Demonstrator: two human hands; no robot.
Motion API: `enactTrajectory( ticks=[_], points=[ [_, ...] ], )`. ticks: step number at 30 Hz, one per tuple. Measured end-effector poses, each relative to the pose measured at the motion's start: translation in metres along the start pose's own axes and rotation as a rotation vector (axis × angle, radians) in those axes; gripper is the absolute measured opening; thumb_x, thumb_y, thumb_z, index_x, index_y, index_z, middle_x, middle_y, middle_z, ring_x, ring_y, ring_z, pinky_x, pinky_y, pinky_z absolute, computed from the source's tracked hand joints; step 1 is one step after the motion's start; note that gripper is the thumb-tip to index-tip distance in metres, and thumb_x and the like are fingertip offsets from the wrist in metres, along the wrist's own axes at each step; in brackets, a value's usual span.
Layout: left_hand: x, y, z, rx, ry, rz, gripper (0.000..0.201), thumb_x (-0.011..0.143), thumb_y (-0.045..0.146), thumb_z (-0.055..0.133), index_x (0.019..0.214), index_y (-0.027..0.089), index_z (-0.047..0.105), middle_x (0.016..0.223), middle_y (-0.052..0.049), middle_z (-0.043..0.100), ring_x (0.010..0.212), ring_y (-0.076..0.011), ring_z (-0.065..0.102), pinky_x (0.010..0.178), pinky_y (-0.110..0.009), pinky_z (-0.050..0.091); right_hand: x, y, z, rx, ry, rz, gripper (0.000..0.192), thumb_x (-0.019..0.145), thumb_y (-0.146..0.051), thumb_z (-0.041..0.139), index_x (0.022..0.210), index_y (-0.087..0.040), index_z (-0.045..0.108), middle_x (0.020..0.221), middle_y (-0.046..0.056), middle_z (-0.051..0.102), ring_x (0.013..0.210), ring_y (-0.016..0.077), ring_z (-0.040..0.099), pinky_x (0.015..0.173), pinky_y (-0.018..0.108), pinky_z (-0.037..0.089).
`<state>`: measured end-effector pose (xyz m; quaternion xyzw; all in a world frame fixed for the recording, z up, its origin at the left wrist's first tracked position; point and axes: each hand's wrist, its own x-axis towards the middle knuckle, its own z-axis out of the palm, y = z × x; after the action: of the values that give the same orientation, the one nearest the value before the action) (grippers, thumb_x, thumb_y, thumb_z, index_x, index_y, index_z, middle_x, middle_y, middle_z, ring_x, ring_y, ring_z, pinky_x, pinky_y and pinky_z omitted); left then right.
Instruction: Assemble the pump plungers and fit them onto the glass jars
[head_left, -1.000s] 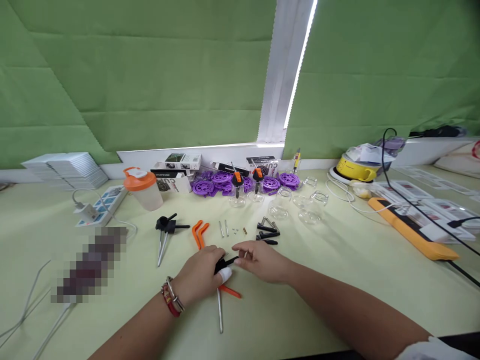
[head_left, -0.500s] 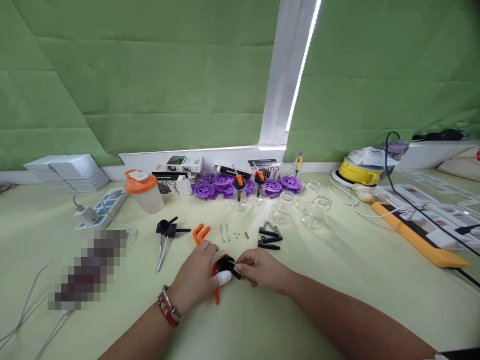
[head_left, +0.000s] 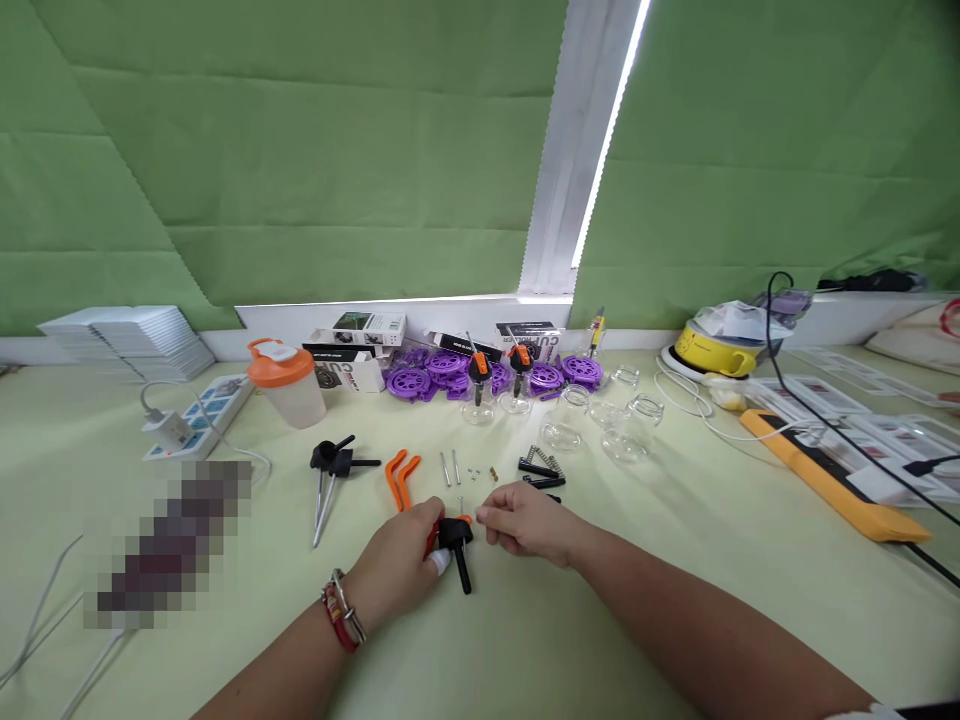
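The left hand (head_left: 405, 550) grips the black head (head_left: 453, 532), which sits between both hands (its tube (head_left: 463, 573) pointing nearer). The right hand's (head_left: 525, 522) fingertips bunch just beside it; I cannot tell whether they hold anything.

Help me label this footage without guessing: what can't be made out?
All in the head view:
Black tool: gripped side hidden by the left hand.
Right hand: contents, if any, hidden by its curl.
Silvery bits: too small to identify.
Dark item: blurred by pixelation.
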<state>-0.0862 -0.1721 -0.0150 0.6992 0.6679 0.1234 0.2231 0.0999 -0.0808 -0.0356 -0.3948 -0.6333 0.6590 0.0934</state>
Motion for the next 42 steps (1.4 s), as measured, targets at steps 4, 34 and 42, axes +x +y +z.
enactTrajectory(
  ticks=[4,34,42],
  points=[
    [-0.002,-0.001,0.001,0.027,-0.028,0.087,0.012,0.072,0.02,0.048,0.083,0.022,0.046,0.082,-0.002,0.058,0.071,-0.0181,0.054,0.059,-0.027,0.034,0.015,-0.004,0.011,0.098,0.068,-0.001,0.018,0.074,-0.032,0.063,0.078,-0.016,0.057,0.055,-0.005,0.053,0.04,0.0044,0.036,0.04,0.018,0.028],
    [0.001,-0.023,-0.04,-0.218,0.062,0.28,0.032,0.069,0.014,0.045,0.097,0.02,0.059,0.088,-0.002,0.063,0.079,-0.0185,0.057,0.076,-0.031,0.044,0.041,-0.049,0.026,0.154,0.27,-0.446,0.01,0.069,-0.021,0.06,0.076,-0.016,0.057,0.066,-0.002,0.055,0.058,0.0091,0.051,0.058,0.023,0.043],
    [0.007,-0.033,-0.031,-0.237,0.322,0.205,0.034,0.073,0.021,0.05,0.106,0.02,0.057,0.086,-0.003,0.063,0.072,-0.0163,0.057,0.067,-0.029,0.045,0.062,-0.029,0.002,-0.554,0.574,-0.678,0.015,0.085,-0.02,0.046,0.088,-0.019,0.06,0.082,0.003,0.065,0.075,0.015,0.059,0.07,0.026,0.044]
  ],
)
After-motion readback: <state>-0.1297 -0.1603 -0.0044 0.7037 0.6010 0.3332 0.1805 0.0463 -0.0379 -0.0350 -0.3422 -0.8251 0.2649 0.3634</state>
